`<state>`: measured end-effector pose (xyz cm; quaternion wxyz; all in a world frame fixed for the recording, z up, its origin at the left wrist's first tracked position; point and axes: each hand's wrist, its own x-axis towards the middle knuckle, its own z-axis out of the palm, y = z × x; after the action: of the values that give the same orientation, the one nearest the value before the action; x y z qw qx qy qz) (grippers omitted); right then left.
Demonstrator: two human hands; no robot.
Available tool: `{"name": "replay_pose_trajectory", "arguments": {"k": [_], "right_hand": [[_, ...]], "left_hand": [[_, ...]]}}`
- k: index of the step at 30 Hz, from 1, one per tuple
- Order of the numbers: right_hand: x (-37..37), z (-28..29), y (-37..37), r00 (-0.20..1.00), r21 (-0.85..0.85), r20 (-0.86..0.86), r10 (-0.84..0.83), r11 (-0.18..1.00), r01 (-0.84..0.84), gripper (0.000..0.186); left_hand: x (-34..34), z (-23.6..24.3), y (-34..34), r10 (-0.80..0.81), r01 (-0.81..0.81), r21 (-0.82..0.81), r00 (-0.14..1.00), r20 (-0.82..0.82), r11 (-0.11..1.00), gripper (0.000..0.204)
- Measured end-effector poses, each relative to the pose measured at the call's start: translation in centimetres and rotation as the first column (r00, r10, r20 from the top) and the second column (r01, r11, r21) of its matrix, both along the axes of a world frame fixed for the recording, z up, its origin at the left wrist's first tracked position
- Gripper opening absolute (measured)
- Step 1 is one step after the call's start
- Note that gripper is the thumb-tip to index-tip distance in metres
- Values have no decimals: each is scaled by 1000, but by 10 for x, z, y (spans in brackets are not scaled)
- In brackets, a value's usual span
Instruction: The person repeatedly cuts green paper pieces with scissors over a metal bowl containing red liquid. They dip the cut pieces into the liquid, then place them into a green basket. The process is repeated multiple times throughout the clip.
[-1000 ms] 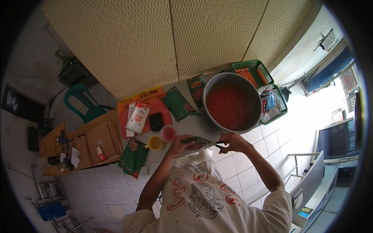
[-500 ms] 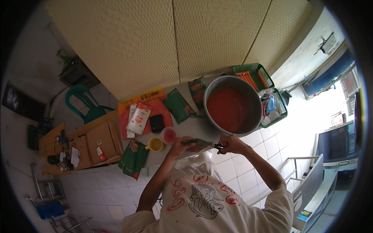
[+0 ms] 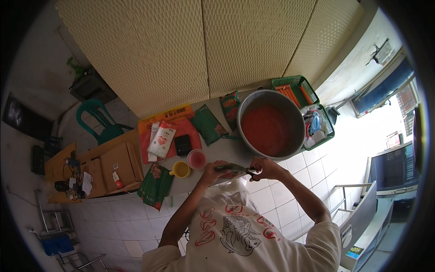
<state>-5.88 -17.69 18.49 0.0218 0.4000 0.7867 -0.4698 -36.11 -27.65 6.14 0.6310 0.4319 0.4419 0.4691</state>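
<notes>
My left hand (image 3: 211, 172) is closed around a dark green packet (image 3: 232, 167) at the table's near edge. In my right hand (image 3: 269, 169) is a pair of dark scissors (image 3: 255, 174), its loops around my fingers. The blades reach the packet's right end; how far they cut into it is too small to tell. Just beyond my hands stands a large metal pot (image 3: 296, 119) holding red sauce (image 3: 265, 131). A yellow mug (image 3: 181, 169) and a cup of pink-red contents (image 3: 196, 158) stand to the left of my left hand.
More green packets (image 3: 154, 183) lie at the table's left corner, a green pouch (image 3: 207, 124) and a green-red packet (image 3: 230, 107) farther back. Tissue packs (image 3: 161, 139) and a black box (image 3: 183, 145) rest on a red-orange sheet. Green baskets (image 3: 311, 84) hold orange tubes and small items.
The scissors have shifted slightly left against the packet's right end, their loops now farther apart. My right hand has turned a little; the left has barely moved.
</notes>
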Motion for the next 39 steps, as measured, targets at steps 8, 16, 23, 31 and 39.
{"name": "replay_pose_trajectory", "arguments": {"k": [8,16,23,31,39], "right_hand": [[-11,-9,-1,993,61,-107,52,997,-46,76],[-20,4,4,997,29,38,73,997,-74,89],[-32,8,8,999,-24,24,49,999,-49,96],[-38,5,15,998,-97,25,53,994,-50,97],[-49,5,21,987,55,-30,159,986,-157,94]], "left_hand": [[-3,18,2,-45,62,104,987,-153,993,34],[0,28,4,-66,66,1,996,-54,998,31],[-1,23,8,-65,66,-51,998,11,997,29],[3,19,11,-94,92,-29,994,-53,995,29],[11,19,16,-152,154,21,984,-88,988,27]]}}
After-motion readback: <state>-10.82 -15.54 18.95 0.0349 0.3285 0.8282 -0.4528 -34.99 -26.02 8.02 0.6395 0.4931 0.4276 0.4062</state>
